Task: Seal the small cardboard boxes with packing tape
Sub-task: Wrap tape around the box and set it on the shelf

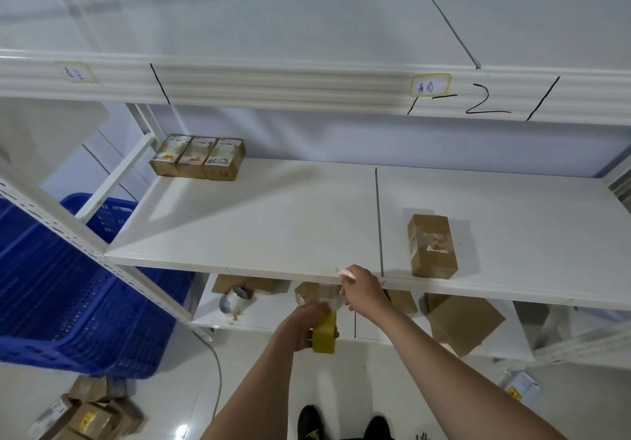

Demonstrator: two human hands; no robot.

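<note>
Head view, read from left to right. At lower left of the frame we note a loose heap of small boxes on the floor beside a blue crate; we cannot tell whether they are taped. On the middle shelf, upper left, three printed boxes stand in a row touching one another; one carries handwriting we cannot read.

At lower centre the left hand grips a roll of yellowish packing tape, fingers curled round it. The right hand pinches the free tape end, drawn out in front of a small box that sits just below the shelf edge. We judge the sealing of this box to be in progress.

Right of centre, one box on the shelf shows glossy tape and appears sealed. More cardboard boxes lie on the lower shelf.

Upper right, a shelf label bears handwritten characters; marker beside it reads roughly "1-2".
</note>
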